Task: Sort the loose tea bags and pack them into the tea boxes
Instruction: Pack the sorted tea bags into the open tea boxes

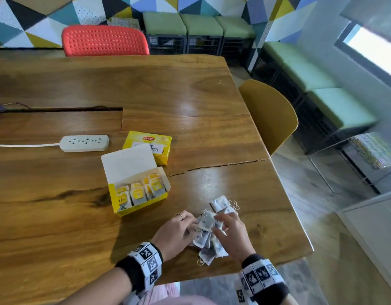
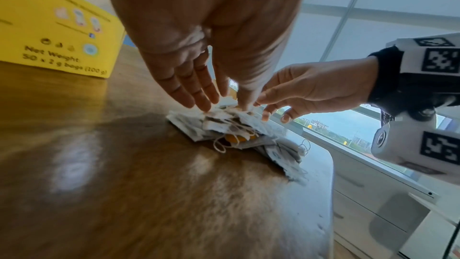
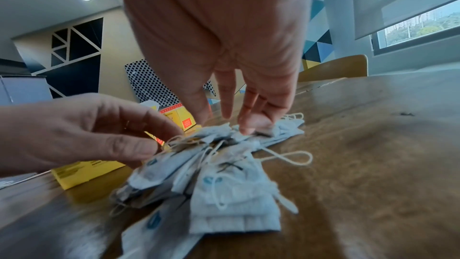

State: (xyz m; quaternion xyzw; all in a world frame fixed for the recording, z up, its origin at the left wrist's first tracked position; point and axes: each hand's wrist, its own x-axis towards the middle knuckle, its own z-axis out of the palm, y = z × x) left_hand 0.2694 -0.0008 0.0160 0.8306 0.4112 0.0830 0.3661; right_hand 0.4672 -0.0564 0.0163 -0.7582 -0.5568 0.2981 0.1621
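A heap of loose white tea bags with strings lies near the table's front right edge. My left hand is on the heap's left side, and its thumb and fingers pinch a bunch of bags and strings. My right hand reaches in from the right, and its nearly straight fingertips press on the top of the heap. An open yellow tea box, holding several yellow-tagged bags, stands to the left of the heap. A closed yellow Lipton box with a handwritten label lies behind it.
A white power strip with its cord lies left of the boxes. A few more white bags lie just beyond the heap. A mustard chair stands at the table's right edge, a red chair at the far side.
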